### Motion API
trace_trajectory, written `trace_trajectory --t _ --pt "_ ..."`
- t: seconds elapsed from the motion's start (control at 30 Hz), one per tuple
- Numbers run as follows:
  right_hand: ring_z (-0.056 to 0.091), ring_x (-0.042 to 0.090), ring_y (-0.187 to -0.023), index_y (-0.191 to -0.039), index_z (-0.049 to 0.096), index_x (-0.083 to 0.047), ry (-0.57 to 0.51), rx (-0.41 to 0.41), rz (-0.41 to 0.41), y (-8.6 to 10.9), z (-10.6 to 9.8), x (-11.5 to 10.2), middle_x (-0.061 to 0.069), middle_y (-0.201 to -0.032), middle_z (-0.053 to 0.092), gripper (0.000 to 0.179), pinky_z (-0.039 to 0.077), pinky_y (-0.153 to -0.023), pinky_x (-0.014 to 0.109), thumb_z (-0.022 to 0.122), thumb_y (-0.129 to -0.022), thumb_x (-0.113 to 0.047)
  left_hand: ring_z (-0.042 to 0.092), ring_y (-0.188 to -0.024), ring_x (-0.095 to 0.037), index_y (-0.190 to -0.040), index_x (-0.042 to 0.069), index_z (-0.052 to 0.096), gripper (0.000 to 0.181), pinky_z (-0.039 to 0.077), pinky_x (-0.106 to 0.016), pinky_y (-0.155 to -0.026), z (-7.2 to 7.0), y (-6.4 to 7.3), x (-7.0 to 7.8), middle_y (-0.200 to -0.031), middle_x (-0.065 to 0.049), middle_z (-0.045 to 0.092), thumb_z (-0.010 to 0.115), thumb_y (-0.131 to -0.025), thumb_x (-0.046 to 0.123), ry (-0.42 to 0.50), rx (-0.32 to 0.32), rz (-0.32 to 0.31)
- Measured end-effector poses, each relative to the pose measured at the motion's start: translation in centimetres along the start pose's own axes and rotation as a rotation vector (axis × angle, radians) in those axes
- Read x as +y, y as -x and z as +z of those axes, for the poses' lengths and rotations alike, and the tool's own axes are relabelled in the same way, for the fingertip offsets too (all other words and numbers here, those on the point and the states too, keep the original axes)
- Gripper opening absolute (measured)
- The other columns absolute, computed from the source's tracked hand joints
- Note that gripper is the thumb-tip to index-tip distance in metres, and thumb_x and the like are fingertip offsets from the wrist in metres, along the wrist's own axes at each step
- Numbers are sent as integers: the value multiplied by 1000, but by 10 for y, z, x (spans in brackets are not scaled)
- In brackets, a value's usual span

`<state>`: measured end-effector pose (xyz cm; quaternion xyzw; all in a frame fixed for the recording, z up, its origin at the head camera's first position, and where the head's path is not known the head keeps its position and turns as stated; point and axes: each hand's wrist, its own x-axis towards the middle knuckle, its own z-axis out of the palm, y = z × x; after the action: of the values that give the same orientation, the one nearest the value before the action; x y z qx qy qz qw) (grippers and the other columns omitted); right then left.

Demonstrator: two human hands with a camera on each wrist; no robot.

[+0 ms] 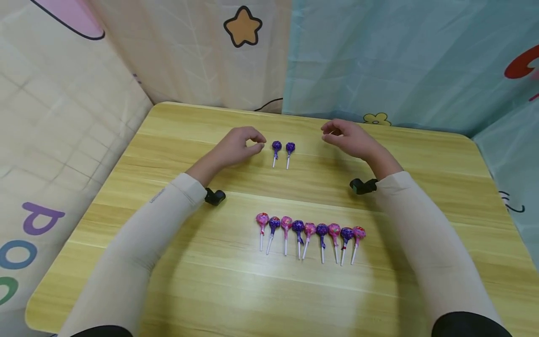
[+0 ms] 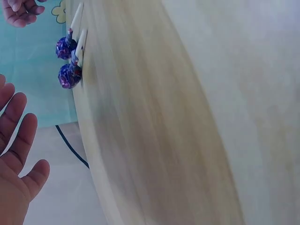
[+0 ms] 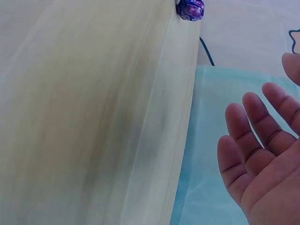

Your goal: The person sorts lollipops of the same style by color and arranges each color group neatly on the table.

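Though near, curtain [image 1: 328, 61] behind lollipops [image 1: 290, 147].

The left hand [image 2: 13, 176] is at the left edge, with its fingers apart and its thumb pointing up. Above it in this view, two lollipops [image 2: 70, 76] in shiny purple wrappers lie side by side on the table [image 2: 154, 108], near its border; their white sticks point upward, and one overlaps the other. The right hand [image 2: 22, 11] appears partly in the upper corner. Behind are a blue-green curtain [image 2: 35, 56] with a yellow flower [image 2: 58, 14], a pale cloth [image 2: 61, 192] and a dark cable [image 2: 70, 146].
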<state>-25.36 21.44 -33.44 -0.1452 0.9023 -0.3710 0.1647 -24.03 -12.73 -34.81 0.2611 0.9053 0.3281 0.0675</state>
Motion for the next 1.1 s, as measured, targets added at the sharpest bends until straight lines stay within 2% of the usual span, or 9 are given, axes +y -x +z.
trace_trajectory --t 0.23,0.6,0.77,0.93,1.1 --pt "51 27 -116 -136 53 -6 -2 30 -43 18 2 5 9 -128 55 47 42 -97 50 56 -101 -37 60 -110 -24 -113 5 70 26 45 -43 -98 -2 17 8 -112 -6 68 60 -98 23 -5 -41 12" --pt "53 26 -115 -131 57 -2 46 41 -108 55 10 9 15 -129 57 40 41 -100 52 57 -102 -29 59 -113 -27 -113 5 71 26 45 -41 -99 -4 40 19 -114 -4 67 63 -97 24 -63 -72 120" --pt "54 26 -113 -130 58 -2 65 55 -137 67 12 10 15 -127 59 39 42 -98 51 58 -102 -28 58 -114 -24 -116 6 70 27 44 -42 -101 -4 54 20 -116 -3 66 64 -97 25 -50 -71 121" --pt "55 26 -111 -129 59 -4 77 79 -175 81 11 7 15 -125 59 36 44 -94 51 58 -101 -27 58 -116 -24 -117 5 68 27 44 -44 -101 -5 66 18 -117 -4 65 64 -97 23 -18 -43 136" --pt "56 25 -107 -126 61 -6 74 114 -196 94 11 5 13 -121 61 31 45 -90 50 60 -100 -24 56 -117 -22 -118 10 68 25 45 -44 -100 -7 80 26 -120 -1 63 64 -97 24 0 -23 131"
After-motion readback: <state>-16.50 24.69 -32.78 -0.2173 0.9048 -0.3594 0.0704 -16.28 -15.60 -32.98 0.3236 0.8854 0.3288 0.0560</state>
